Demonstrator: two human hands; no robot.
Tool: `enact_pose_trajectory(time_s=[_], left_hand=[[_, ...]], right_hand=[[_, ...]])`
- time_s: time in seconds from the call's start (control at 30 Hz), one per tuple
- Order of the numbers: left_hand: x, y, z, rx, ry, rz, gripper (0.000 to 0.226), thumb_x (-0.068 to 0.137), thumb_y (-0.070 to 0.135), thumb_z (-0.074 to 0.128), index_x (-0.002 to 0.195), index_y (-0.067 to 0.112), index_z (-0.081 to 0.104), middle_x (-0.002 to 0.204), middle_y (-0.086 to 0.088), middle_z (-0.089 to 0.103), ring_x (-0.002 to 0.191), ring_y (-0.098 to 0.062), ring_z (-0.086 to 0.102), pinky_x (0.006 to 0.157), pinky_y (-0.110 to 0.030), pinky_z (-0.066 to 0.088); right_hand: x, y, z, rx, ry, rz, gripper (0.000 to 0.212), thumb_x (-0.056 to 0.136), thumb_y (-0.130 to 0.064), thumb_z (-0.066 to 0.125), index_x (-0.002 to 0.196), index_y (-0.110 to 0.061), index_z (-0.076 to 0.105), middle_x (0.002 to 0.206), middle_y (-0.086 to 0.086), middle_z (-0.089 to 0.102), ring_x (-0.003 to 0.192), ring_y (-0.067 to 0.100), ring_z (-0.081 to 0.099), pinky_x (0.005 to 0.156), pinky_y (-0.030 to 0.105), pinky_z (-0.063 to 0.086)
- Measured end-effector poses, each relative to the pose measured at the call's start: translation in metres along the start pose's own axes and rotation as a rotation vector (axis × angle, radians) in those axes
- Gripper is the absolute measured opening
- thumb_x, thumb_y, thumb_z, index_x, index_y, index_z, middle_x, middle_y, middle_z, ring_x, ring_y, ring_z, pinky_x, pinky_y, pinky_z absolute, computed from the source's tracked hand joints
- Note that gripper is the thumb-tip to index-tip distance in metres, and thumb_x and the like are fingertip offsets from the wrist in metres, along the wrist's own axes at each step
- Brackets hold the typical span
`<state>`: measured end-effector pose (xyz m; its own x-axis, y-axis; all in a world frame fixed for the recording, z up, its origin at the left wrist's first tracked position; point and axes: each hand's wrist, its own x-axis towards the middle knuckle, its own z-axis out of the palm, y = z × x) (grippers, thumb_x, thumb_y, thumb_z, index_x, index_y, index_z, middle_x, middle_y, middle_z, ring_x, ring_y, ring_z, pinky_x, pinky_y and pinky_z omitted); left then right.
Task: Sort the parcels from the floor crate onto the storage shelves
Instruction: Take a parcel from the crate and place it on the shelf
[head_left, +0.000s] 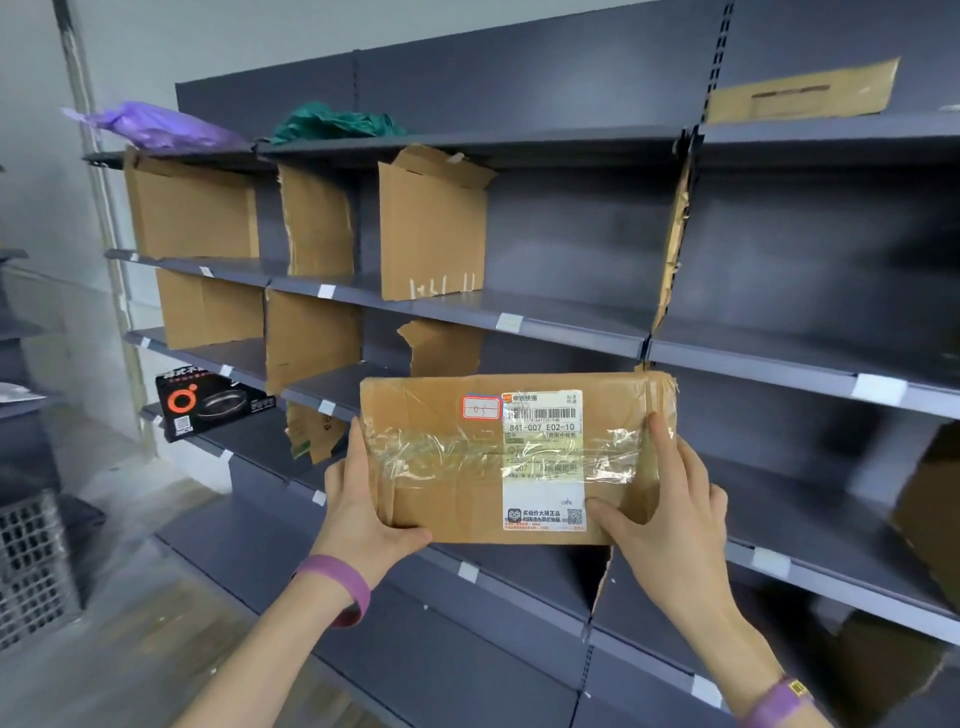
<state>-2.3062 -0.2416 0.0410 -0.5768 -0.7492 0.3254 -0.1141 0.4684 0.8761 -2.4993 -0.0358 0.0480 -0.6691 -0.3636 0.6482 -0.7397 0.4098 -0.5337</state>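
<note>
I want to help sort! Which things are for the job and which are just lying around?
For the job: taped cardboard parcel, left hand, right hand, storage shelves.
Lying about: purple bag, green bag, black pan box, cardboard dividers.

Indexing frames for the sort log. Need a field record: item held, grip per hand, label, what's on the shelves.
held item: taped cardboard parcel, held up in front of the shelves
left grip: left hand holds the parcel's left edge
right grip: right hand holds its lower right corner
label: white shipping label faces the camera, red-bordered sticker beside it
shelf contents: black box at left; purple bag and green bag on top; cardboard dividers
</note>
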Motion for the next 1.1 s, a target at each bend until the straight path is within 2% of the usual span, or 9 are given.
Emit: enact_pose_trajectory(time_s=[0.13, 0.3, 0.43, 0.53, 0.6, 0.7, 0.87, 1.0, 1.1], left_hand=[[0.046, -0.017, -0.003, 0.037, 0.023, -0.010, 0.135, 0.060, 0.008, 0.087, 0.143, 0.051, -0.011, 0.141, 0.011, 0.019, 0.133, -0.012, 0.029, 0.109, -0.036, 0.029], [0.111, -0.032, -0.012, 0.086, 0.037, -0.020, 0.136, 0.057, 0.009, 0.088, 0.144, 0.052, -0.008, 0.121, 0.017, 0.025, 0.121, -0.006, 0.034, 0.105, -0.035, 0.032], [0.153, -0.040, -0.009, 0.091, 0.009, -0.007, 0.135, 0.058, 0.008, 0.087, 0.143, 0.053, -0.007, 0.120, 0.015, 0.025, 0.117, -0.006, 0.033, 0.108, -0.038, 0.031], [0.179, -0.047, 0.000, 0.074, -0.053, 0.021, 0.135, 0.059, 0.009, 0.087, 0.142, 0.054, -0.008, 0.128, 0.016, 0.023, 0.114, -0.003, 0.032, 0.107, -0.036, 0.031], [0.196, -0.054, 0.006, 0.047, -0.096, 0.041, 0.134, 0.060, 0.009, 0.087, 0.142, 0.054, -0.009, 0.126, 0.021, 0.022, 0.114, 0.001, 0.030, 0.104, -0.032, 0.031], [0.220, -0.064, 0.010, 0.011, -0.164, 0.088, 0.133, 0.061, 0.007, 0.086, 0.142, 0.054, -0.008, 0.126, 0.020, 0.022, 0.114, 0.002, 0.031, 0.103, -0.027, 0.029], [0.244, -0.076, -0.006, -0.040, -0.257, 0.197, 0.128, 0.063, 0.006, 0.085, 0.129, 0.065, -0.007, 0.124, 0.019, 0.025, 0.112, 0.001, 0.035, 0.098, -0.023, 0.030], [0.260, -0.069, -0.039, -0.055, -0.214, 0.264, 0.128, 0.061, 0.015, 0.088, 0.140, 0.058, -0.003, 0.124, 0.023, 0.027, 0.109, 0.011, 0.030, 0.096, -0.021, 0.028], [0.283, -0.045, -0.061, -0.087, -0.150, 0.359, 0.125, 0.060, 0.025, 0.088, 0.144, 0.054, 0.000, 0.131, 0.029, 0.027, 0.118, 0.006, 0.033, 0.100, -0.022, 0.028]], right_hand=[[0.032, 0.003, 0.046, 0.039, -0.014, -0.010, 0.103, 0.071, -0.044, 0.077, 0.145, -0.052, 0.006, 0.150, -0.006, 0.027, 0.121, 0.028, 0.032, 0.100, 0.040, 0.029], [0.071, 0.006, 0.102, 0.099, -0.028, -0.004, 0.107, 0.070, -0.044, 0.079, 0.146, -0.051, 0.005, 0.152, -0.007, 0.024, 0.129, 0.026, 0.026, 0.105, 0.036, 0.022], [0.090, 0.010, 0.127, 0.103, -0.033, 0.020, 0.118, 0.062, -0.044, 0.085, 0.146, -0.052, 0.003, 0.149, -0.012, 0.023, 0.128, 0.019, 0.023, 0.103, 0.033, 0.018], [0.100, 0.015, 0.136, 0.062, -0.007, 0.060, 0.124, 0.058, -0.043, 0.087, 0.143, -0.057, -0.001, 0.149, -0.013, 0.022, 0.123, 0.019, 0.024, 0.103, 0.039, 0.025], [0.104, 0.017, 0.141, 0.031, 0.025, 0.096, 0.125, 0.057, -0.042, 0.088, 0.142, -0.059, -0.002, 0.149, -0.013, 0.022, 0.123, 0.023, 0.026, 0.104, 0.043, 0.027], [0.104, 0.013, 0.147, -0.012, 0.070, 0.132, 0.124, 0.057, -0.041, 0.088, 0.143, -0.057, 0.001, 0.150, -0.010, 0.023, 0.124, 0.026, 0.028, 0.103, 0.038, 0.024], [0.089, -0.024, 0.154, -0.089, 0.118, 0.148, 0.126, 0.054, -0.039, 0.090, 0.147, -0.047, 0.006, 0.150, 0.000, 0.026, 0.126, 0.030, 0.030, 0.101, 0.030, 0.018], [0.090, -0.066, 0.139, -0.151, 0.142, 0.043, 0.138, 0.044, -0.032, 0.095, 0.147, -0.052, 0.006, 0.152, -0.005, 0.016, 0.127, 0.020, 0.023, 0.103, 0.029, 0.012], [0.115, -0.097, 0.119, -0.221, 0.242, -0.052, 0.136, 0.043, -0.021, 0.095, 0.147, -0.050, 0.013, 0.152, -0.003, 0.016, 0.128, 0.019, 0.023, 0.105, 0.033, 0.013]])
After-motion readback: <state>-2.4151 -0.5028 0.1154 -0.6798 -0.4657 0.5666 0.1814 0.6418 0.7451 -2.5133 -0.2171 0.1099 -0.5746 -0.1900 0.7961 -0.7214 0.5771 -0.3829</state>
